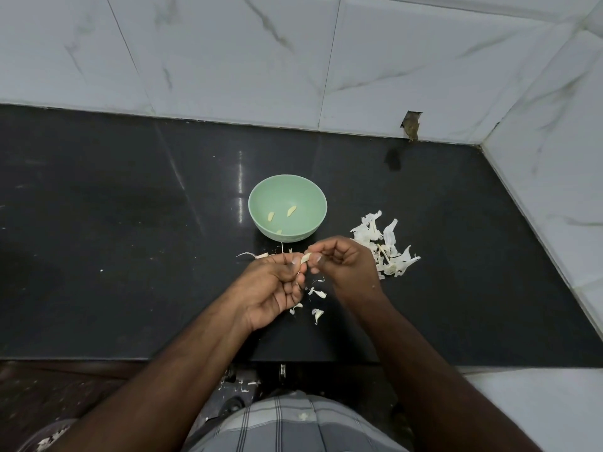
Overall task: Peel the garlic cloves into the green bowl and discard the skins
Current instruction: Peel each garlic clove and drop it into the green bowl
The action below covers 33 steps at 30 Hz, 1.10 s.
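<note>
on the dark worktop your green bowl holds three peeled cloves. a skin pile lies right of it. your left hand and right hand both pinch one garlic clove just before the bowl.

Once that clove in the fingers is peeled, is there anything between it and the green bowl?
Nothing visible blocks the way. The garlic clove is pinched between the left hand and right hand, just in front of the green bowl, whose open top is uncovered. Only a few skin scraps lie flat on the counter between.
</note>
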Motion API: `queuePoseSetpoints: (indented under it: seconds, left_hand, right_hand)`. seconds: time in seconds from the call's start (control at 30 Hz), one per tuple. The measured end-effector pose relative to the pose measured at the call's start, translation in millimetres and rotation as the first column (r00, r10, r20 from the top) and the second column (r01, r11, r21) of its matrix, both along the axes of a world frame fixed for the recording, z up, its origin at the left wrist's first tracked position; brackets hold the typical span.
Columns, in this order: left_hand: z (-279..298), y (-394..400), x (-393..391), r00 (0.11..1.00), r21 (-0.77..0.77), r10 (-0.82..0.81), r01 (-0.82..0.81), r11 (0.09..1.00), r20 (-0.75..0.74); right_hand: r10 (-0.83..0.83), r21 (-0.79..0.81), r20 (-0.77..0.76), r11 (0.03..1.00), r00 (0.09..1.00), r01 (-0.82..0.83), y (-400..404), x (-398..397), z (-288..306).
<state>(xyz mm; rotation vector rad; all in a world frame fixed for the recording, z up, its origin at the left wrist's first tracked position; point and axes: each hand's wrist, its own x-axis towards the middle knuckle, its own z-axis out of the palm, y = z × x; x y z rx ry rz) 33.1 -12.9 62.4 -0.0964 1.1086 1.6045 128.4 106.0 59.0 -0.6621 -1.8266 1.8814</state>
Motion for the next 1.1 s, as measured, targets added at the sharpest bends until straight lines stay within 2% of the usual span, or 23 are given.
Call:
queuePoseSetpoints:
  seconds: [0.13, 0.47, 0.57, 0.7, 0.77, 1.1]
  left_hand:
    - [-4.3, -0.2, 0.4, 0.999, -0.036, 0.003, -0.005, 0.999, -0.041]
    - [-5.7, 18.6, 8.1, 0.904, -0.100, 0.041, -0.092, 0.991, -0.426]
    - [-6.9, 27.7, 11.0, 0.840, -0.103, 0.016, -0.085, 0.991, -0.542]
    - [-8.8, 31.2, 12.9, 0.696, -0.122, -0.033, -0.079, 0.989, -0.717]
    - [-8.3, 30.3, 13.5, 0.676, -0.126, -0.046, -0.070, 0.990, -0.735]
    - [-3.8, 22.1, 18.6, 0.706, -0.052, -0.026, -0.015, 0.999, -0.707]
  right_hand:
    - [-0.030, -0.161, -0.009, 0.987, 1.000, 0.028, 7.9, 0.7, 6.4]
    - [-0.141, -0.174, 0.043, 0.974, 0.989, 0.146, 26.1, 20.8, 9.2]
    - [-0.144, -0.091, 0.056, 0.985, 0.988, 0.149, 28.3, 23.0, 6.8]
    - [-0.143, -0.039, 0.078, 0.988, 0.987, 0.146, 29.6, 25.0, 3.8]
    - [-0.141, -0.012, 0.081, 0.990, 0.987, 0.142, 29.5, 25.6, 3.7]
    - [-0.118, -0.038, 0.132, 0.992, 0.984, 0.124, 18.7, 19.9, 2.4]
